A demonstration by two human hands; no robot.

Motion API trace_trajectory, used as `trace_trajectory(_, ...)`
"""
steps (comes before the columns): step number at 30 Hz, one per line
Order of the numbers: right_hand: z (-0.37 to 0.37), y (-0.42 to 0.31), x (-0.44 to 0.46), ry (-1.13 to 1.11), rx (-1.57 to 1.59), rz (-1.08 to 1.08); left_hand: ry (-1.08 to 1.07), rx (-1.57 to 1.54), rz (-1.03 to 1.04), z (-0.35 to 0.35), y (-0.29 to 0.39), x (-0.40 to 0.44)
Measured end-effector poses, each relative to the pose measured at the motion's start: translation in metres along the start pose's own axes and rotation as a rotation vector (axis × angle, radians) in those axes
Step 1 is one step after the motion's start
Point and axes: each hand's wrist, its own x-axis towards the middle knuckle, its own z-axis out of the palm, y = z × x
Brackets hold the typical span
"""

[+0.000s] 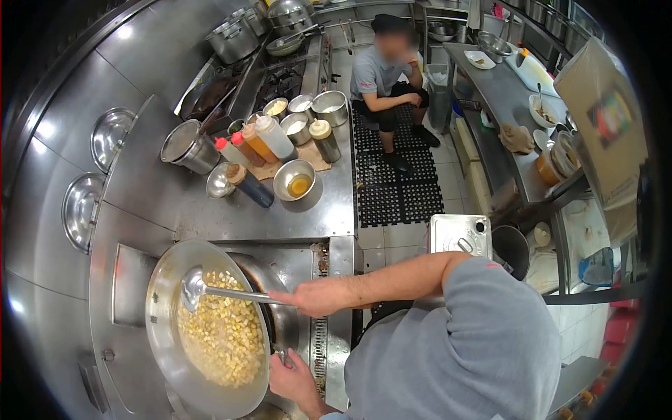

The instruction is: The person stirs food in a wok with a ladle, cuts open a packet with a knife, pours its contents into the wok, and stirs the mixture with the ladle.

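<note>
My right hand (320,297) is wrapped round the long handle of a metal ladle (192,288), one finger stretched along it. The ladle's bowl rests over the upper part of a large wok (164,343). Inside the wok lie many small yellow and pale diced pieces (220,329) in some liquid or steam. My left hand (292,378) is closed on the wok's handle at its near side. The wok is tilted above the burner (280,318).
Squeeze bottles (274,140), steel bowls (295,180) and a strainer pot (189,147) stand on the counter beside the wok. Another person (385,84) sits beyond a black floor mat (399,175). A metal lidded container (458,234) is near my right elbow.
</note>
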Motion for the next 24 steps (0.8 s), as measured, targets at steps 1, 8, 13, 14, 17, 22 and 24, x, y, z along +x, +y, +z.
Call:
trace_trajectory(1, 0.0003, 0.0003, -0.0003, 0.000, -0.001, 0.003, -0.003, -0.001, -0.003, 0.0005, -0.0008, -0.0003)
trace_trajectory(8, 0.0019, 0.0012, 0.0019, -0.011, -0.019, 0.008, -0.008, -0.031, 0.005, -0.0009, -0.0004, 0.0008)
trace_trajectory(13, 0.0006, 0.0010, 0.0018, -0.012, -0.007, 0.003, 0.001, -0.021, 0.003, -0.0007, 0.0006, 0.0009)
trace_trajectory(14, -0.0010, -0.0003, 0.0012, -0.015, -0.008, 0.006, -0.001, -0.021, -0.001, -0.0011, 0.0012, 0.0010)
trace_trajectory(17, -0.0026, -0.0020, 0.0003, -0.018, -0.003, 0.011, 0.007, -0.032, 0.005, -0.0017, 0.0019, 0.0008)
trace_trajectory(22, -0.0004, -0.0005, 0.0006, -0.012, 0.003, 0.018, -0.003, -0.040, -0.003, -0.0009, 0.0016, 0.0010)
trace_trajectory(24, -0.0012, -0.0017, 0.0005, -0.013, 0.006, 0.024, -0.005, -0.040, -0.004, -0.0019, 0.0021, 0.0008)
